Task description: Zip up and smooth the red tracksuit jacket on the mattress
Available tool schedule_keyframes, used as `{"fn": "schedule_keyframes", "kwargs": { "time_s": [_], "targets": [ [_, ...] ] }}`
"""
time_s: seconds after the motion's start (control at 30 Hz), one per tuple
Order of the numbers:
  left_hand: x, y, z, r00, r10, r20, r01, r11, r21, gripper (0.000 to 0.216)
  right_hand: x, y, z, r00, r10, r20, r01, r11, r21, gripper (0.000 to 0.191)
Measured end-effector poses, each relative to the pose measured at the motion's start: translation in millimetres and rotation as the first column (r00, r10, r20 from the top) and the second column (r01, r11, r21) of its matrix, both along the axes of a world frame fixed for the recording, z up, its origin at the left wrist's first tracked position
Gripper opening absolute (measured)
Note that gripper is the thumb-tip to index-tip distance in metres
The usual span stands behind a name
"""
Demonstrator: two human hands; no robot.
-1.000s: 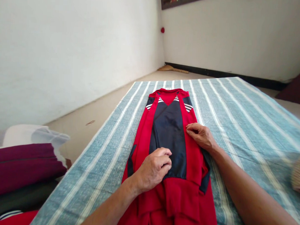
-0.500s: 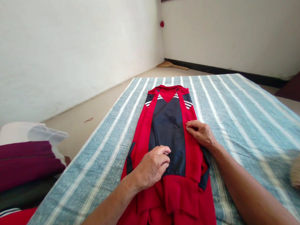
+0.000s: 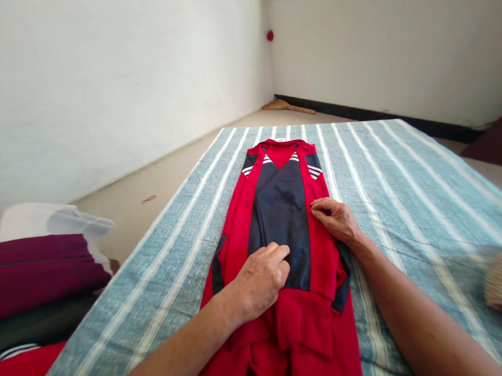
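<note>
A red and navy garment (image 3: 281,211) with white stripes near its collar lies lengthwise on a blue striped bedsheet (image 3: 401,183), its sides folded inward. My left hand (image 3: 261,282) rests on the navy middle panel near the lower red part, fingers curled and pinching the cloth. My right hand (image 3: 336,219) presses on the folded red right side, fingers bent and gripping that edge.
White walls meet at the far corner, with a broom (image 3: 288,106) on the tan floor. At the left lie a maroon cushion (image 3: 35,273) and a white cloth (image 3: 54,221). A woven tan object (image 3: 500,282) sits at the right edge.
My left hand slid slightly down and right on the navy panel. My right hand stayed on the red fold. The view tilted down a little.
</note>
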State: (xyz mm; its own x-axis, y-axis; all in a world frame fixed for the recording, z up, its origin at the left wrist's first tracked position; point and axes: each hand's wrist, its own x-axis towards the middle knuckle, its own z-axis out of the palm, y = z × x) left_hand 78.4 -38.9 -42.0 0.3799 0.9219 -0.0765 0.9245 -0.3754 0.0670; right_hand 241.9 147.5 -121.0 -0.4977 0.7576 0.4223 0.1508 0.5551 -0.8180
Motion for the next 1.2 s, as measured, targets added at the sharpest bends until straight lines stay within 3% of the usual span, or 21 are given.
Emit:
{"fn": "schedule_keyframes", "kwargs": {
  "time_s": [0.17,0.37,0.6,1.2],
  "targets": [
    [0,1,-3.5,1.0,-0.018,0.021,0.018,0.999,0.028,0.021,0,0,0.3,1.0,0.004,-0.004,-0.004,1.0,0.003,0.012],
    [-12,-4,-15.8,0.963,-0.04,0.265,-0.007,0.985,0.172,0.02,0,0,0.8,1.0,0.0,-0.005,-0.001,1.0,-0.004,0.012],
    [-20,-8,-12.7,0.913,0.025,0.408,-0.11,0.976,0.186,0.02,0,0,1.9,1.0,-0.001,0.01,0.002,0.999,-0.032,0.012],
    [-8,0,-1.8,0.984,0.006,0.177,-0.011,1.0,0.028,0.018,0,-2,1.7,1.0,-0.012,0.005,0.012,0.999,-0.031,0.012]
  ]
}}
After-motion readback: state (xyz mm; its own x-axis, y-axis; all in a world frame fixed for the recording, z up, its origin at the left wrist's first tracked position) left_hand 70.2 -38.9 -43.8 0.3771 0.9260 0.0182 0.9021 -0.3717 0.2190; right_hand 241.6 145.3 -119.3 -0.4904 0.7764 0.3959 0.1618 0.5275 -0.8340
